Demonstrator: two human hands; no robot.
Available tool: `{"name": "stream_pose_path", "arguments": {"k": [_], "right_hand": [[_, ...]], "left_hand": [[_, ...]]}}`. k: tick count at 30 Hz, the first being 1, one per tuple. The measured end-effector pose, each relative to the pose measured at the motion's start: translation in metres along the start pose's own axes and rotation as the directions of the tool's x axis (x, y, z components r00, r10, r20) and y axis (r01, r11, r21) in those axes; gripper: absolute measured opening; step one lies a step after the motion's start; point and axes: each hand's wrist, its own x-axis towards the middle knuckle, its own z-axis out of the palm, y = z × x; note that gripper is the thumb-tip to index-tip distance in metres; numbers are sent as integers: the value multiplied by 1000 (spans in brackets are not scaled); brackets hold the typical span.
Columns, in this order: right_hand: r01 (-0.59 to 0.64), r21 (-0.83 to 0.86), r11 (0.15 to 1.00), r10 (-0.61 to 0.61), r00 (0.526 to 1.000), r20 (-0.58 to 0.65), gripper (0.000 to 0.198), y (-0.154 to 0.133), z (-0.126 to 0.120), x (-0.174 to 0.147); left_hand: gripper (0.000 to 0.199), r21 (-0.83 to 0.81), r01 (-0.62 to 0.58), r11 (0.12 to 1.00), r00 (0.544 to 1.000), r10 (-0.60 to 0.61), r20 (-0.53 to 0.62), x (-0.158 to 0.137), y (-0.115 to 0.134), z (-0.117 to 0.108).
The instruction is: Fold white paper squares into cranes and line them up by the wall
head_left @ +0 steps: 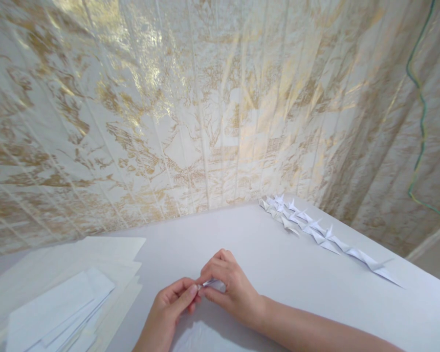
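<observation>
Near the front middle of the white table, my left hand (174, 303) and my right hand (229, 283) meet fingertip to fingertip. Between them is a small piece of folded white paper (209, 282), mostly covered by the fingers. My left thumb and fingers pinch one end of it. The right thumb and forefinger close on the other side, with the remaining right fingers curled above. How the paper is folded underneath cannot be made out.
Folded paper cranes (328, 233) stand in rows along the table's right edge. At left lie white sheets (58, 308) on larger cream sheets (128, 249). A gold-patterned covering (190, 122) hangs behind the table (190, 234); a green cord (423, 122) runs down at right.
</observation>
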Motion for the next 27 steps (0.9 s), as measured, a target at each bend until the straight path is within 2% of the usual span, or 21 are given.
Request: {"name": "stream_pose_path", "arguments": {"k": [9, 17, 27], "right_hand": [[-44, 36, 998, 45, 999, -29, 14, 4, 5, -2], [-114, 174, 978, 115, 993, 3, 8, 6, 6, -2], [-245, 153, 957, 247, 969, 9, 13, 0, 7, -1]], "left_hand": [[44, -32, 5, 999, 998, -3, 62, -2, 8, 6], [50, 0, 3, 1000, 997, -3, 83, 0, 12, 7], [45, 168, -104, 980, 993, 92, 79, -10, 11, 17]]}}
